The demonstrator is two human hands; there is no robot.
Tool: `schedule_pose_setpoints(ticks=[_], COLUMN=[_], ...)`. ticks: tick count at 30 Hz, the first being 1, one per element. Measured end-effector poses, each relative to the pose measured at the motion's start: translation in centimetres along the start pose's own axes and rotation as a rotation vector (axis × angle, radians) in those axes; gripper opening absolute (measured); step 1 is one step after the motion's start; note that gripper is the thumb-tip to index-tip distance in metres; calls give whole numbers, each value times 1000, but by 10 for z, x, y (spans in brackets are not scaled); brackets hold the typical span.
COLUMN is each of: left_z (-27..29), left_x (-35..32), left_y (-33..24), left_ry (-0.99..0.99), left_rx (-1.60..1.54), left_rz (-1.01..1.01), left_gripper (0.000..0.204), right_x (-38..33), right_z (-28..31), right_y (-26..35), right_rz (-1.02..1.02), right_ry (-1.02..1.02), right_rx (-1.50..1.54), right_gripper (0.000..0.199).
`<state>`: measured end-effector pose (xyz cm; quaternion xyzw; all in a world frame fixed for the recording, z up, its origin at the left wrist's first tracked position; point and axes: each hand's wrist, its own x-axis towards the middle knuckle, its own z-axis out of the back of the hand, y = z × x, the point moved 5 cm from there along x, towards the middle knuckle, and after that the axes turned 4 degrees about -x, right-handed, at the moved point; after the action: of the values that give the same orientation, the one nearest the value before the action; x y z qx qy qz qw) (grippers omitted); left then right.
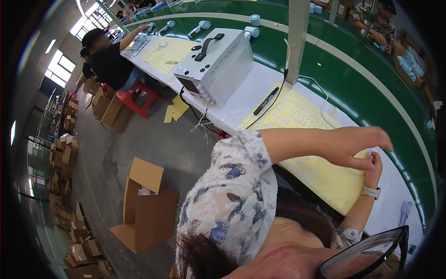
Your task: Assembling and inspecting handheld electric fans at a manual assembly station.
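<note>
Left hand (364, 142): fingers half-bent, grasp I cannot tell | right hand (375, 162): just nearer, grasp I cannot tell | yellow sheet (346, 195) with many white ovals: on white worktop (392, 200), beneath hands | one black marker (266, 101): far left on sheet | green conveyor (344, 83): far | wristwatch (371, 193) marks: unreadable

Windows (60, 67) glare white at left, the green belt (335, 80) gleams, edges bend into black
</note>
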<state>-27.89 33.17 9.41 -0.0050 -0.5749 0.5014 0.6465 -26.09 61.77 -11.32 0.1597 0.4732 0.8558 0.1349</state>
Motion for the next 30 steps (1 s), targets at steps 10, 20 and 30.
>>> schedule_pose_setpoints(ticks=[10, 20, 30], left_z=[1, 6, 14], left_x=[-4, -9, -8], left_y=[-122, -138, -133], left_ry=[-370, -576, -464], left_rx=[457, 263, 440], left_rz=[-808, -773, -936], left_gripper=[19, 15, 19], right_x=[1, -12, -9], right_z=[4, -5, 9], right_y=[-3, 35, 11], right_rz=[-217, -126, 1], right_ry=[262, 40, 53], right_rx=[-262, -109, -62], right_gripper=[59, 16, 17])
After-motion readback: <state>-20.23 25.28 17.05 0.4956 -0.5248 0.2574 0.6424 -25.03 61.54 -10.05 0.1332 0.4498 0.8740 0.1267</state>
